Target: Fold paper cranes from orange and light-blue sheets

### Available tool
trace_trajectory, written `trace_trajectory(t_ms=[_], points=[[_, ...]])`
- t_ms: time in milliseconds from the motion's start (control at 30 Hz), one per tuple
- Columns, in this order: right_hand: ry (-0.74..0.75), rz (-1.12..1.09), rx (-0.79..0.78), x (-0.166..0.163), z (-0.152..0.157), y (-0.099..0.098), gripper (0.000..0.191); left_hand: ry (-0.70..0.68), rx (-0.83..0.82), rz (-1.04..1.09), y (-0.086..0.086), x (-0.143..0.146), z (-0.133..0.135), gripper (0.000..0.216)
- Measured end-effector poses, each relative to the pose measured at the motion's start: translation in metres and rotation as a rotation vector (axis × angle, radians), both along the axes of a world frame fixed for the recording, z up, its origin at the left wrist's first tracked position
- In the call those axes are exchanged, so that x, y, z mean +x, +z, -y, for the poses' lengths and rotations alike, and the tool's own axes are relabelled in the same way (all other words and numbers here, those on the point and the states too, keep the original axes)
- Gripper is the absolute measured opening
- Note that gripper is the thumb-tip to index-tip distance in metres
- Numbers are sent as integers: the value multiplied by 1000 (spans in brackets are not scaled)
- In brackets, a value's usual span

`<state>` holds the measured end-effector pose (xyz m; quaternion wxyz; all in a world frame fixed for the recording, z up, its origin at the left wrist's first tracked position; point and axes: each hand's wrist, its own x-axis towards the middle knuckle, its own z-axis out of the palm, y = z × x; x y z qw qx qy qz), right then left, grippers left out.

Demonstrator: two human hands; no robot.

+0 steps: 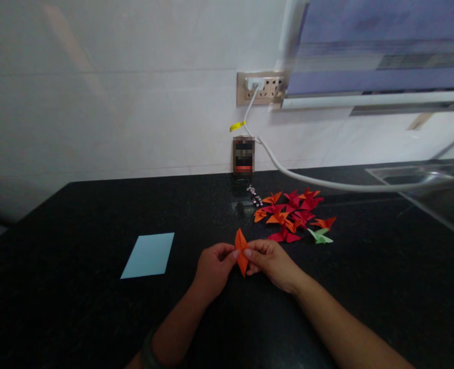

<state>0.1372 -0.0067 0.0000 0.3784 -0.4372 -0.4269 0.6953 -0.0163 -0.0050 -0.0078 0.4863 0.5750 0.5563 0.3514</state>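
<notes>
An orange folded origami paper [241,246], long and pointed at its top and bottom, is pinched between both hands just above the dark countertop. My left hand [216,267] grips its left edge between thumb and fingers. On the opposite edge, my right hand [271,262] closes its thumb and fingertips on the same paper. A light blue paper sheet [148,255] lies flat to the left of my left hand. Beyond my right hand, several red and orange origami cranes [288,212] are clustered, with one pale green crane [321,236] at the near right.
Against the tiled wall leans a phone [244,156], its screen blurred out, with a beaded strap [254,196] before it. A white cable [307,179] runs above the cranes, near the wall socket [261,88]. A metal sink [422,177] sits at the right of the black countertop [77,307].
</notes>
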Motion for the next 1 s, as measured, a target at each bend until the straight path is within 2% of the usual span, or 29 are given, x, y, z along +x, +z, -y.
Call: trace_trajectory(t_ms=[133, 267, 433, 633, 833, 933, 1000], points=[[-105, 125, 28, -4, 0, -3, 25, -14, 36, -25, 0, 1, 2, 23], [-133, 204, 82, -6, 2, -4, 27, -16, 80, -42, 0, 2, 4, 22], [-184, 257, 167, -8, 2, -4, 26, 5, 73, 46, 1, 4, 5, 20], [-188, 267, 169, -7, 0, -7, 22, 28, -71, 223, 7, 7, 4, 19], [-95, 136, 188, -9, 3, -5, 22, 122, -211, 427, 8, 6, 2, 19], [-141, 94, 132, -9, 3, -4, 22, 127, -213, 465, 8, 6, 2, 19], [-169, 90, 115, -9, 2, -4, 23, 150, -158, 398, 8, 6, 2, 19]])
